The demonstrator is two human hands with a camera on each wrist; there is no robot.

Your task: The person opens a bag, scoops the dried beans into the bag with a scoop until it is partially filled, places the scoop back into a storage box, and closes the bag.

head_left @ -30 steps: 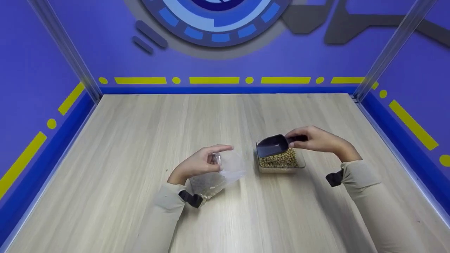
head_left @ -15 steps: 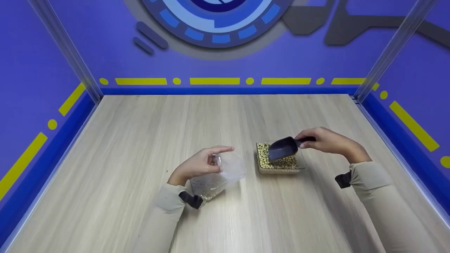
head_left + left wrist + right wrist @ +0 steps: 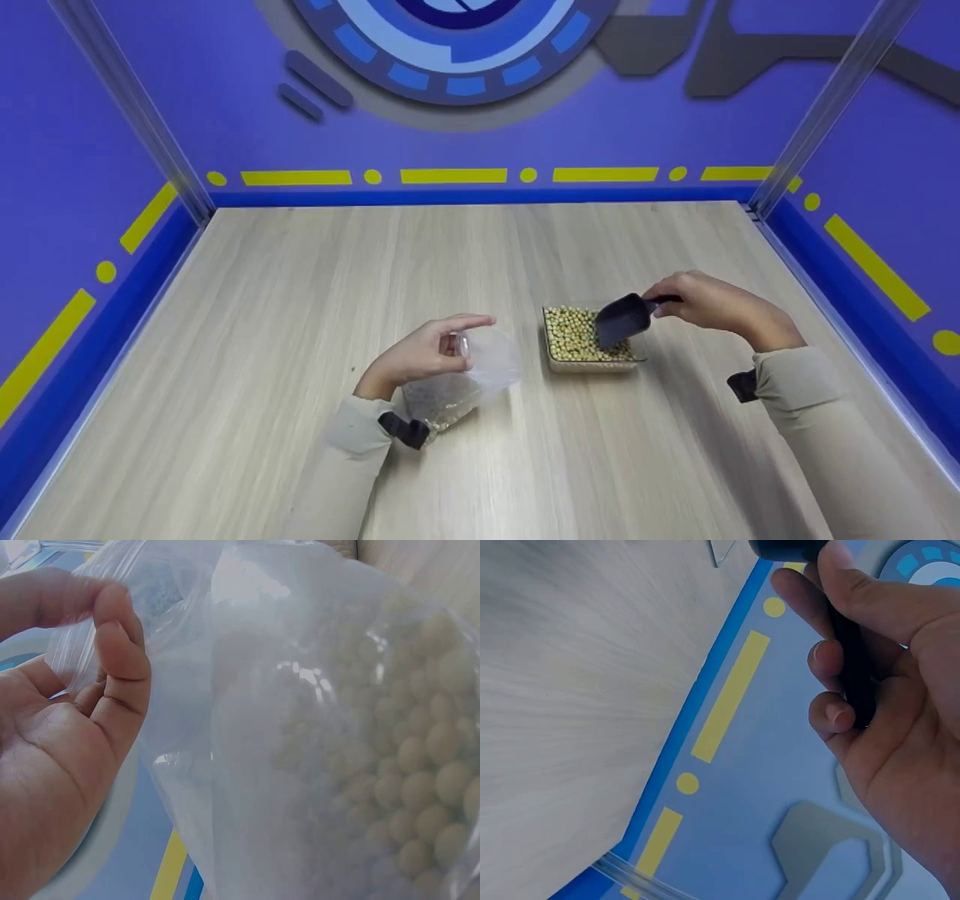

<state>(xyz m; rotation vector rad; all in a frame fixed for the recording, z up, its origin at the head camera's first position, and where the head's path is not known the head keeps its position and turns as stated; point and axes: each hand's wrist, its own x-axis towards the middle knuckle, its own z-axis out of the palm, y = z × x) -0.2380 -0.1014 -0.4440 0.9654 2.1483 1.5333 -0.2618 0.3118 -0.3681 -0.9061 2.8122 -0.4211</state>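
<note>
My left hand (image 3: 416, 352) holds a clear zip bag (image 3: 496, 364) by its mouth, with thumb and fingers spread at the opening. In the left wrist view, round pale dried peas (image 3: 420, 791) fill the lower part of the bag (image 3: 240, 735). My right hand (image 3: 712, 304) grips a black scoop (image 3: 622, 322) by its handle; in the right wrist view the fingers curl around that handle (image 3: 853, 652). The scoop tilts down, its front edge at the dried peas (image 3: 570, 334) in a clear rectangular container (image 3: 592, 367). These peas look yellowish green.
The container stands on a light wooden table (image 3: 337, 285), to the right of the bag. Blue panels (image 3: 465, 142) with yellow marks enclose the table at the back and both sides. A black wrist camera (image 3: 405, 430) sits close beside the bag's lower end.
The right hand has drawn the scoop from the container's left side to its right side, uncovering peas on the left. Left hand and bag have stayed in place.
</note>
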